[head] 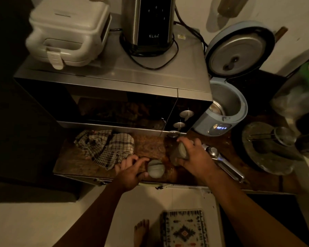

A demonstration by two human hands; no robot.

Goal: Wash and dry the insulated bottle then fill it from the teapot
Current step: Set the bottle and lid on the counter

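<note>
Right hand (197, 158) wraps curled fingers round the smooth pale bottle (183, 151) in front of the microwave (114, 82); left hand (130, 173) pinches the round domed lid (156, 168).

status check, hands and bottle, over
Left hand pinching round pale green lid on brown counter. Right hand gripping pale green insulated bottle, lid off. Checked cloth lies left, metal-handled tool right, neither in the way.

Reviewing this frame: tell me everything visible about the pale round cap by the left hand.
The cap is round, pale grey-green and matte like plastic, with a raised band across its top. It sits on the brown counter near the front edge, apart from the bottle. The left hand pinches its left side between thumb and forefinger.
</note>
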